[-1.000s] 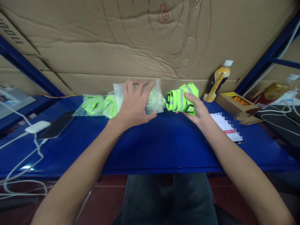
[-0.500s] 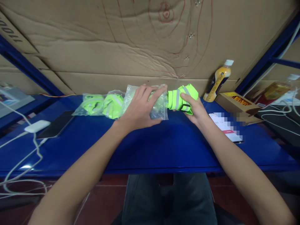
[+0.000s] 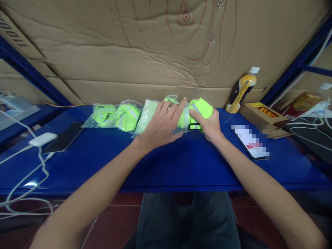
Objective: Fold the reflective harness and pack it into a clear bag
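Folded hi-vis vest [image 3: 201,109] — held in the right hand [image 3: 209,125], now part-way inside the clear bag [image 3: 153,112], no longer apart from it. Bag mouth gripped by left hand [image 3: 160,126], mid-table, far edge. Two packed bags [image 3: 114,116] lie left.

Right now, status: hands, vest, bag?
Left hand grips clear bag at its mouth. Right hand grips folded vest, partly inside the bag. Two bagged vests lie just left, nothing blocking.
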`<state>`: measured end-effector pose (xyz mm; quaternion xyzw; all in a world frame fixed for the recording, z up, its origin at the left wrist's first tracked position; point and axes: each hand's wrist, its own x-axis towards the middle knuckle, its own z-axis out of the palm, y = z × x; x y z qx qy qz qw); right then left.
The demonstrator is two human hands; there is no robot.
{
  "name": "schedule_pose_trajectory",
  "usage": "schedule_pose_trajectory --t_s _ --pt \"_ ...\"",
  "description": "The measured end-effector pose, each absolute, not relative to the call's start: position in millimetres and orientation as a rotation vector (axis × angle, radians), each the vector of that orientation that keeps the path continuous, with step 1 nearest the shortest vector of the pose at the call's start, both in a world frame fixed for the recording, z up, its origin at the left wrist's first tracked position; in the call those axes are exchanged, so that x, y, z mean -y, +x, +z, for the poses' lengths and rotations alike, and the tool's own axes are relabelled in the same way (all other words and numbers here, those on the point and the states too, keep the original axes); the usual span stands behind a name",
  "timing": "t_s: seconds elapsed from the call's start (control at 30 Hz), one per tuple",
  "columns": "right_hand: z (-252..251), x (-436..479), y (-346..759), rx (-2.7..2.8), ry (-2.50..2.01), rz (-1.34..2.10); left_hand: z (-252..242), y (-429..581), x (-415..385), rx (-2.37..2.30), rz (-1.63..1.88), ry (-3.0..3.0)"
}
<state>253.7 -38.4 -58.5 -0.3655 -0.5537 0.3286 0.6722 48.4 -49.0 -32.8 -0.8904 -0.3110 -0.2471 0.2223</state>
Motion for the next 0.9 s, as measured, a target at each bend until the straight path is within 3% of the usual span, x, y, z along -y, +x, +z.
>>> schedule_pose_trajectory --t_s 0.1,0.43,0.7,0.9 --pt "-61 41 250 1.209 -0.844 0.659 -36 49 49 0.818 -0.678 -2.468" --pt "-52 50 250 1.221 -0.894 0.857 -35 38 47 0.693 -0.791 -2.658" --pt "-57 59 227 1.102 -0.906 0.636 -38 55 61 0.870 -0.723 -2.543" --pt "-58 66 229 1.323 -0.855 0.528 -40 53 51 0.942 -0.954 -2.543"
